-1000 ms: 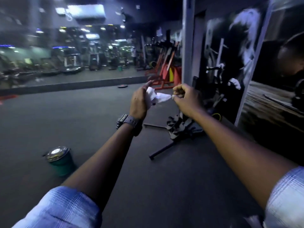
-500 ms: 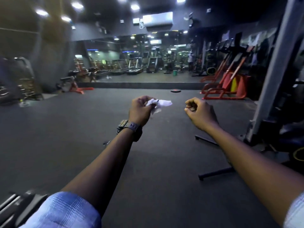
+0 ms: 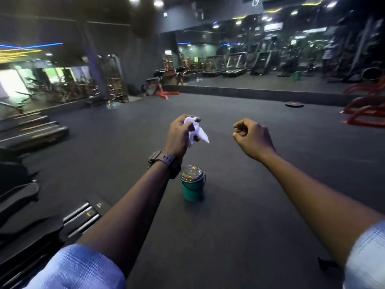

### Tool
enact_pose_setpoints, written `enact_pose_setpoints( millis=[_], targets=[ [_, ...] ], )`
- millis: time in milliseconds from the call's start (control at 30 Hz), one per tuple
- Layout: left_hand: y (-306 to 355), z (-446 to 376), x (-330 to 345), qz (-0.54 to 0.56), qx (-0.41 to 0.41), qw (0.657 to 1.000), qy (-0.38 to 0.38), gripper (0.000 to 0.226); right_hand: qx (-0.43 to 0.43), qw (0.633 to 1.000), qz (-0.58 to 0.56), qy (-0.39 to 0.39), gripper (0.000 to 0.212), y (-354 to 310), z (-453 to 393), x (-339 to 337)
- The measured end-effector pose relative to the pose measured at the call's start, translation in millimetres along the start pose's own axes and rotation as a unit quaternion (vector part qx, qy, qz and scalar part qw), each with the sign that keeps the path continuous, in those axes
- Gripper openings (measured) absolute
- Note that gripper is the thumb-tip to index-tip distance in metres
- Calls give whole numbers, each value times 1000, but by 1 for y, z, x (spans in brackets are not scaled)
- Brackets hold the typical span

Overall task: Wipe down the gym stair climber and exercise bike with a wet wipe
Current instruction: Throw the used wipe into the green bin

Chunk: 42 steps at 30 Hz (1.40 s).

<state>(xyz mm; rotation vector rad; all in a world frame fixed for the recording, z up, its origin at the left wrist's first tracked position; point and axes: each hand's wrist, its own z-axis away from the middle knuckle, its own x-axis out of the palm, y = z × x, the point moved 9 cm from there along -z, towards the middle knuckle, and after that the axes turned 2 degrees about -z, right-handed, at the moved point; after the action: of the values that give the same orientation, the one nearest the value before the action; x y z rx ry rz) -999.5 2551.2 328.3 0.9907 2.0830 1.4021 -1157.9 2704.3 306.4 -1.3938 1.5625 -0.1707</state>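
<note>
Dark gym floor [image 3: 239, 226] fills most of the view, with a big mirror [image 3: 270, 59] on the far wall and red machines [image 3: 366, 109] off to the right. Black steps of a machine [image 3: 31, 215] show at the left edge, but they are dark and blurry.

Two bare arms reach forward over the floor. Both have light blue sleeves [image 3: 77, 268] pushed up near the elbows. A dark watch [image 3: 164, 162] sits on the left wrist.

The left hand [image 3: 180, 135] holds a white wipe [image 3: 195, 131]. Its fingers [image 3: 194, 120] are curled around the top of the wipe, which is crumpled up. One loose corner hangs down and points to the right. The wipe is up in the air, not touching any machine.

The right hand [image 3: 253, 138] is near the left one, but they are apart. Its fingers are curled into a loose fist with the thumb tucked against them. Nothing shows in it.

A small green bin [image 3: 192, 189] with a shiny silver lid stands on the floor, just below the left wrist in the view. A flat round disc [image 3: 294, 104] lies on the floor far back, near the mirror.
</note>
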Motion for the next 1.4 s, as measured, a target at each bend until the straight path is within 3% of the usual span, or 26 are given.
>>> enact_pose_setpoints(
  millis=[200,267,367,567,900,1400],
  targets=[
    [-51,-92,7,-8,-11,1000,-23,28,-15,998,-16,-66,18,41,-107,72],
    [-71,-121,-3,-31,-13,999,12,22,-21,996,-24,-80,18,49,-141,98],
    [-107,-167,-24,-67,-5,996,59,52,-30,994,-25,-103,19,60,-189,142],
    [-180,-270,-54,-45,-15,994,97,28,-33,990,-13,-133,19,95,-279,224],
    [-276,-435,-73,-46,-41,986,157,24,-16,989,-11,-145,18,172,-430,309],
    [-447,-546,-100,-94,-128,953,256,22,-26,955,-70,-287,20,269,-561,498]
  ],
)
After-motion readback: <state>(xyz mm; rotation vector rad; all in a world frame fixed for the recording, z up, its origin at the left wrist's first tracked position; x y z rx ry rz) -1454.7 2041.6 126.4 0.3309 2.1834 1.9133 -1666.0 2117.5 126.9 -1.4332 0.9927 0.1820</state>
